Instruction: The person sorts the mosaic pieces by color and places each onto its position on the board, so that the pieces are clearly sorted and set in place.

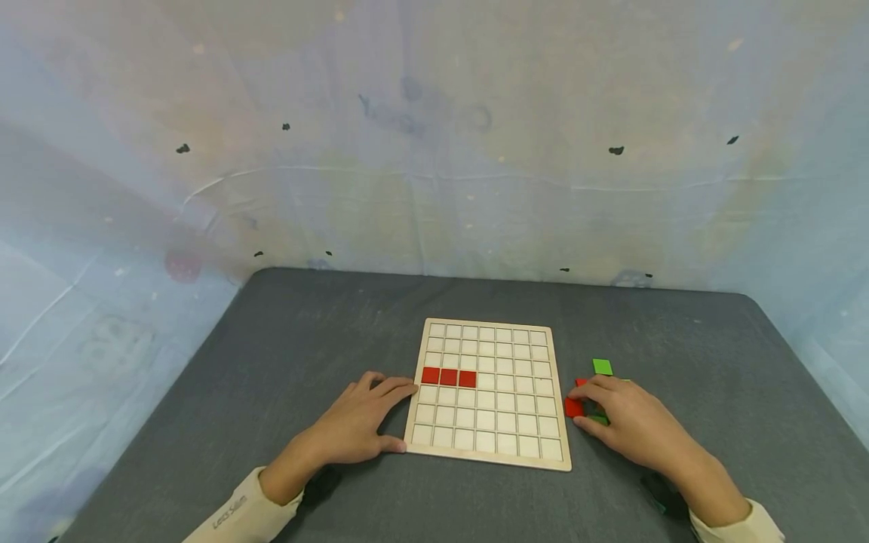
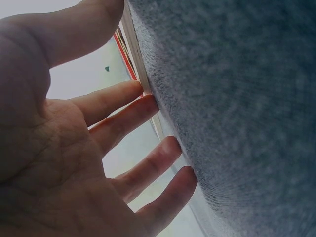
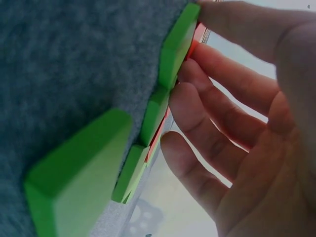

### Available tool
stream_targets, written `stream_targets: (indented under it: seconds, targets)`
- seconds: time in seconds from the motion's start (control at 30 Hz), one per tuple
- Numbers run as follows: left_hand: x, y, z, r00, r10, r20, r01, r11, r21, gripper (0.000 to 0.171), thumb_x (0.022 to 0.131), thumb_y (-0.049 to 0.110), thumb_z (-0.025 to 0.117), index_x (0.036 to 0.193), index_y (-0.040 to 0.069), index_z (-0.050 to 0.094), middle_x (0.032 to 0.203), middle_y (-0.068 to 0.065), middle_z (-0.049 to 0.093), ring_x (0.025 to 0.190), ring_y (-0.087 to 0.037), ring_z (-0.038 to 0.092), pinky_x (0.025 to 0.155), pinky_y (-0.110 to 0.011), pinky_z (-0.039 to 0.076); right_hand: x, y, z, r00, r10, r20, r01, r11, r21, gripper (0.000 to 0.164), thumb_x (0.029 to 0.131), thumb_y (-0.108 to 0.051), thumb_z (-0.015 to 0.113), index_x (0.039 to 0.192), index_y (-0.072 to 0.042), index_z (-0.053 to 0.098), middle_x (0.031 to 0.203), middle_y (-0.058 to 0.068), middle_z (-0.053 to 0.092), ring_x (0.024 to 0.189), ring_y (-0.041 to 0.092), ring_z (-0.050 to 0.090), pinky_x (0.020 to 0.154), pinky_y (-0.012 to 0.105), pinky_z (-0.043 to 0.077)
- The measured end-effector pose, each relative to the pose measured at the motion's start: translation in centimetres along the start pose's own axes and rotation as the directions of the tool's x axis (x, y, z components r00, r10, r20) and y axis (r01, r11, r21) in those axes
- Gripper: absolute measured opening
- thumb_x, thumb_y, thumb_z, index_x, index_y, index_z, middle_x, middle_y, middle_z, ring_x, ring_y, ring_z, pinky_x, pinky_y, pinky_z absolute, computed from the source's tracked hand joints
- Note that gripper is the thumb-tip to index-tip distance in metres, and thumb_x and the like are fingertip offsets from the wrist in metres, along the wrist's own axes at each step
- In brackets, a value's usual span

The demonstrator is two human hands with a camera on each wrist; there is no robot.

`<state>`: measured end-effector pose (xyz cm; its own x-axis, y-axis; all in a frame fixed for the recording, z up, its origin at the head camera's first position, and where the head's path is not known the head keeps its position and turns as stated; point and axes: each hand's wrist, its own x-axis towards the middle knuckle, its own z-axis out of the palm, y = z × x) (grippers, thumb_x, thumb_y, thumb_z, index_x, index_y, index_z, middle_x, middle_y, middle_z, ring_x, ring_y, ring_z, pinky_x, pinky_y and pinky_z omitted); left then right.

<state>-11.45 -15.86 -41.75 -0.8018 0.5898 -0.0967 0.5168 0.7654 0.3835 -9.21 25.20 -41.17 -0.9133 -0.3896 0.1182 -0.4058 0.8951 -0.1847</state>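
A pale wooden grid board [image 1: 489, 456] lies flat, with three red square tiles [image 1: 449, 377] side by side in one row from its left edge. My left hand [image 1: 353, 424] rests against the board's left side, fingertips on the frame and thumb by the near left corner. In the left wrist view its fingers [image 2: 123, 126] are spread and hold nothing. Right of the board, my right hand [image 1: 634, 418] pinches a loose red tile [image 1: 573, 408] between thumb and index finger. Green tiles [image 3: 180, 47] lie close under that hand, partly hidden by it in the head view.
Beyond the right hand lies a green tile [image 1: 602, 366], with another red tile [image 1: 581, 383] partly covered by the fingers. The dark grey table [image 1: 326, 317] ends at a pale patterned cloth [image 1: 421, 151] that hangs behind and at both sides.
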Motion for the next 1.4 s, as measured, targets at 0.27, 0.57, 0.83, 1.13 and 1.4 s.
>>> stream_targets:
  seconds: [0.27, 0.57, 0.83, 1.13, 1.4]
  targets:
    - [-0.03, -0.02, 0.06, 1.0, 0.005, -0.005, -0.005, 1.0, 0.002, 0.08, 0.082, 0.044, 0.08, 0.15, 0.023, 0.045, 0.153, 0.003, 0.044, 0.133, -0.03, 0.041, 0.101, -0.058, 0.039, -0.04, 0.04, 0.06, 1.0, -0.001, 0.007, 0.001, 1.0, -0.001, 0.027, 0.082, -0.032, 0.081, 0.108, -0.027, 0.074, 0.105, -0.007, 0.069, 0.088, 0.013, 0.066, 0.077, 0.04, 0.054]
    - [-0.05, 0.05, 0.0, 1.0, 0.006, -0.008, -0.006, 1.0, 0.003, 0.079, 0.081, 0.043, 0.08, 0.15, 0.022, 0.045, 0.153, 0.002, 0.044, 0.132, -0.031, 0.041, 0.101, -0.058, 0.039, -0.04, 0.13, 0.21, 1.0, -0.018, -0.017, 0.018, 1.0, -0.008, 0.029, 0.082, -0.03, 0.081, 0.11, -0.028, 0.073, 0.104, -0.009, 0.068, 0.084, 0.009, 0.064, 0.072, 0.035, 0.054]
    - [-0.04, 0.16, -0.11, 1.0, 0.004, -0.006, -0.004, 1.0, 0.005, 0.079, 0.081, 0.043, 0.08, 0.149, 0.022, 0.046, 0.152, 0.003, 0.045, 0.132, -0.031, 0.041, 0.101, -0.059, 0.038, -0.04, 0.23, 0.27, 0.999, -0.021, -0.039, 0.021, 1.0, -0.005, 0.029, 0.084, -0.028, 0.08, 0.112, -0.026, 0.073, 0.107, -0.007, 0.068, 0.085, 0.01, 0.065, 0.072, 0.035, 0.054]
    - [-0.12, 0.27, -0.19, 1.0, 0.0, 0.001, 0.0, 1.0, -0.006, 0.079, 0.081, 0.042, 0.08, 0.149, 0.021, 0.046, 0.153, 0.002, 0.044, 0.133, -0.031, 0.041, 0.101, -0.058, 0.039, -0.1, 0.07, 0.14, 0.998, -0.021, -0.054, 0.02, 1.0, -0.002, 0.029, 0.085, -0.029, 0.08, 0.112, -0.026, 0.072, 0.109, -0.007, 0.068, 0.085, 0.011, 0.065, 0.072, 0.036, 0.054]
    - [-0.06, 0.1, -0.07, 1.0, 0.0, -0.002, 0.0, 1.0, -0.002, 0.079, 0.081, 0.043, 0.08, 0.149, 0.022, 0.046, 0.152, 0.003, 0.044, 0.132, -0.031, 0.041, 0.101, -0.057, 0.039, -0.11, 0.05, 0.04, 0.998, -0.026, -0.064, 0.025, 1.0, -0.009, 0.03, 0.085, -0.028, 0.079, 0.114, -0.025, 0.072, 0.109, -0.006, 0.067, 0.084, 0.01, 0.065, 0.071, 0.035, 0.053]
